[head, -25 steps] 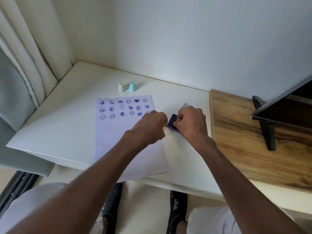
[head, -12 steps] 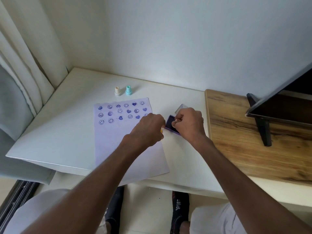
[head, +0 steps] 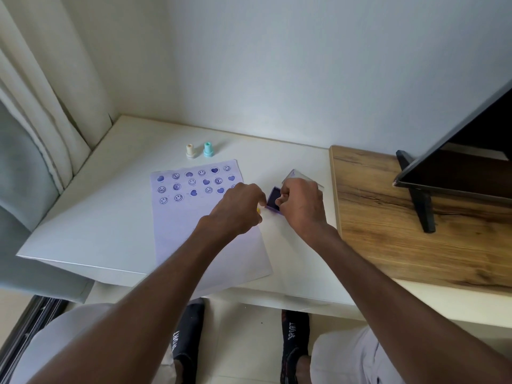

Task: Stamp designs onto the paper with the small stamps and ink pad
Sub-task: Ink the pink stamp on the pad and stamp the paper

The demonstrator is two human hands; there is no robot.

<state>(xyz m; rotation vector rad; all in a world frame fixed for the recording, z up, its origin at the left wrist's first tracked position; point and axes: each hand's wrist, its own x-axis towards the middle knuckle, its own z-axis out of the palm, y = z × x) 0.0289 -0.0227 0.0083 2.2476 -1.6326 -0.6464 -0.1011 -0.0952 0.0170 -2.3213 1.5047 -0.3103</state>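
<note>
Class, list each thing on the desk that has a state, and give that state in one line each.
Ink pad: open, lid off.
Lid: lying behind the pad.
Paper: flat, partly stamped.
Cream stamp: upright, unused.
Teal stamp: upright, unused.
Left hand: holds a yellow stamp.
Right hand: steadies the pad.

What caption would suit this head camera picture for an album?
Both hands, left and right, meet at the purple ink pad beside a paper stamped with smileys and hearts.
</note>
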